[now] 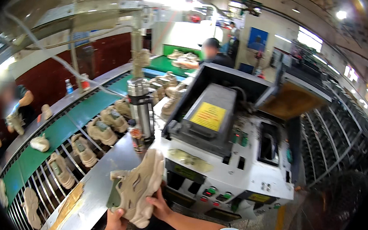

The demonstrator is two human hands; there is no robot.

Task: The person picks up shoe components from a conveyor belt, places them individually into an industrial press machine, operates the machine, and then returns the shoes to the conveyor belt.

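Between my two hands is a beige sneaker (pixel 139 185) with a thick, chunky sole, tilted with one end up. My left hand (pixel 116 221) is closed on its lower left end, by the green lining at the opening. On the other side my right hand (pixel 159 204) grips the sole near the lower edge. Just beyond the shoe, a small bottle with a dark cap (pixel 136 133) and a tall steel flask (pixel 141 104) stand on the metal worktop (pixel 112 159).
To the left runs a green conveyor (pixel 67 124) beside a roller rack with several beige shoes (pixel 102 129). A white and black machine (pixel 231 171) with a raised lid (pixel 293 96) stands to my right. Co-workers are at the far left and behind the machine (pixel 217 56).
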